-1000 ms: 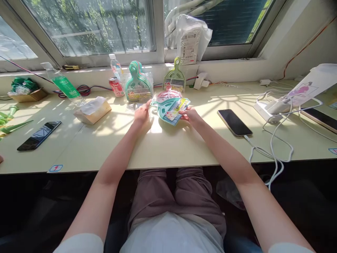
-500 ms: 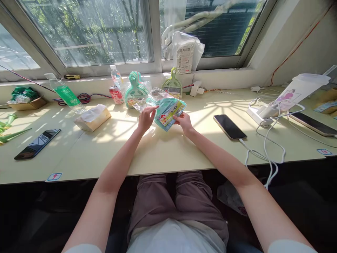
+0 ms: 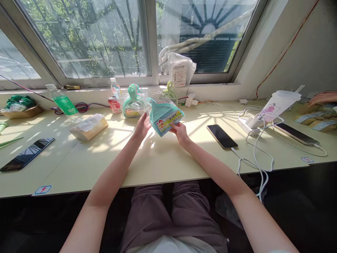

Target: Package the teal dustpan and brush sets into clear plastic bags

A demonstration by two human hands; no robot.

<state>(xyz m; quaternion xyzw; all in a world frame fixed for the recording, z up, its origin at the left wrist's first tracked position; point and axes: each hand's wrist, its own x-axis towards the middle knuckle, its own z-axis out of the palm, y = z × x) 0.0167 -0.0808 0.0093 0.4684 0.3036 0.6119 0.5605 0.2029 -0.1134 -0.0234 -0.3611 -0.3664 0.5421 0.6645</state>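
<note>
A mint-green toy dustpan and brush set (image 3: 162,117) with a colourful printed label is held tilted above the table. My right hand (image 3: 180,132) grips its lower right edge, thumb on the label. Beside the left edge of the dustpan is my left hand (image 3: 143,126), fingers stretched out and apart from the handle; whether its fingertips touch the pan I cannot tell. Just behind stand a stack of similar dustpans (image 3: 133,102) and a yellow-green dustpan (image 3: 170,93), with crumpled clear plastic film around them.
To the left are a tissue pack (image 3: 89,127), a green-labelled bottle (image 3: 64,104), a red can (image 3: 114,104) and a phone (image 3: 27,154). On the right lie another phone (image 3: 222,136), white cables and a tilted plastic cup (image 3: 276,105). Another person's hand (image 3: 322,97) reaches in at far right.
My left fingers have come off the dustpan's handle, and the clear film no longer trails from it. The view has shifted; another person's hand has appeared at far right.
</note>
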